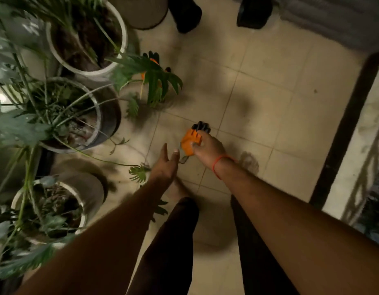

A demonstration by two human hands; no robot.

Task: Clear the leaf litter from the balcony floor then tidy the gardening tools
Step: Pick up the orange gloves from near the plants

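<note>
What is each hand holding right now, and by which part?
The right hand grips an orange glove around its palm section, its black fingertips sticking out beyond. The left hand is open, holding nothing.

A second orange glove (151, 67) lies mostly hidden behind a split green leaf (154, 81), only its black fingertips and slivers of orange showing. The glove (191, 139) in the right hand (207, 149) is motion-blurred. Two dark pots (254, 11) are cut off by the top edge.
</note>
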